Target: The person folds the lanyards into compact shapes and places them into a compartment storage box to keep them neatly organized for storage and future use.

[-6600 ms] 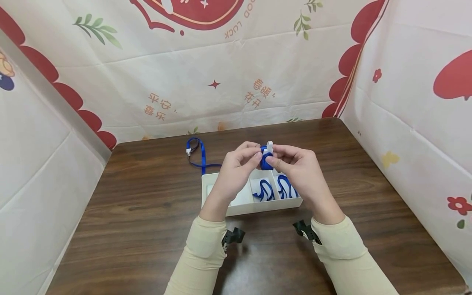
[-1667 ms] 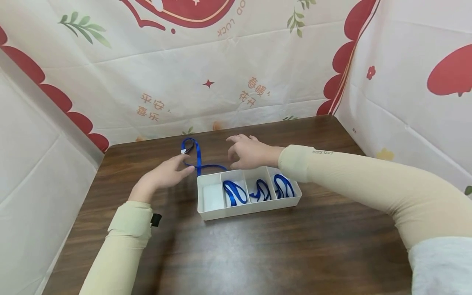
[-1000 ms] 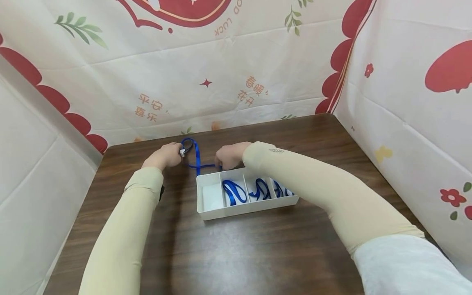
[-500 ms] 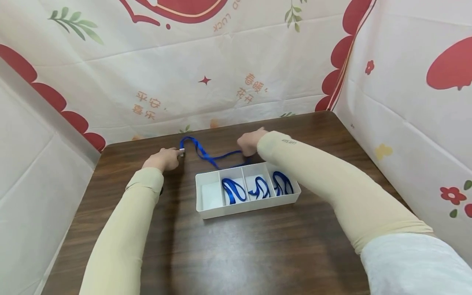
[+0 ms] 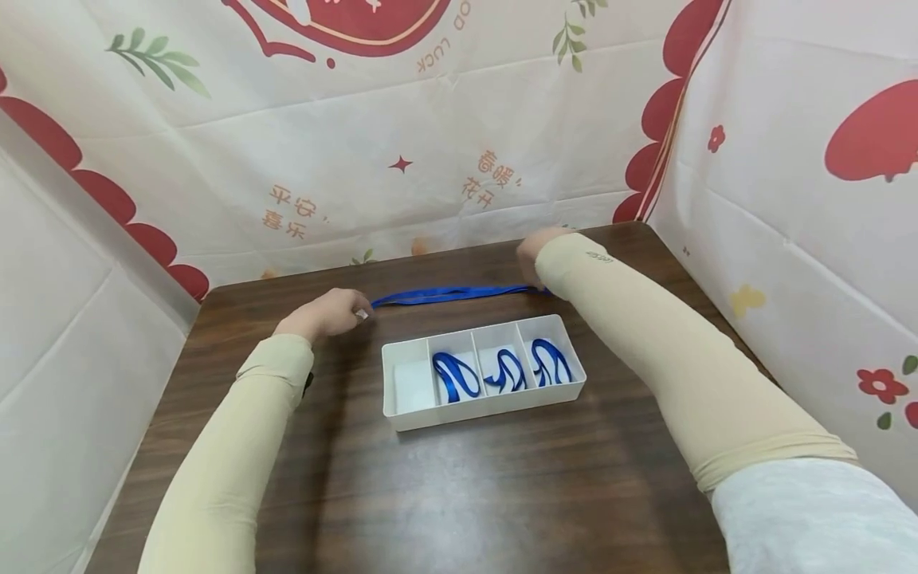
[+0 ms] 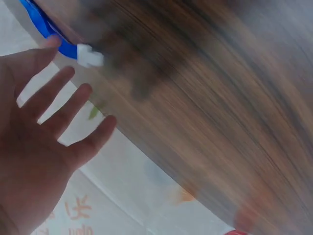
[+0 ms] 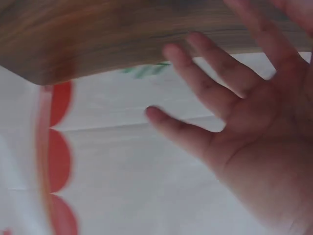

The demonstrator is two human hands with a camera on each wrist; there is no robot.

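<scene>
A blue lanyard (image 5: 452, 294) stretches nearly straight across the back of the table, from one hand to the other. My left hand (image 5: 326, 312) pinches its left end by the white clip (image 6: 89, 55), thumb and forefinger on the strap and the other fingers spread. At the right end, my right hand (image 5: 538, 253) holds the strap; three of its fingers fan out in the right wrist view, while the pinch itself lies outside that frame. In front of the strap sits a white divided box (image 5: 488, 405). Folded blue lanyards (image 5: 456, 375) lie in three of its compartments.
The brown wooden table (image 5: 445, 494) ends at a printed white cloth backdrop (image 5: 344, 159) behind the strap. More printed cloth (image 5: 774, 199) rises along the right side, and a cloth panel (image 5: 64, 319) stands on the left.
Earlier both hands worked over the box, then reached behind it. The lanyard lay looped; my right hand has drawn its end rightward, straightening it. A folded lanyard now shows in the second compartment.
</scene>
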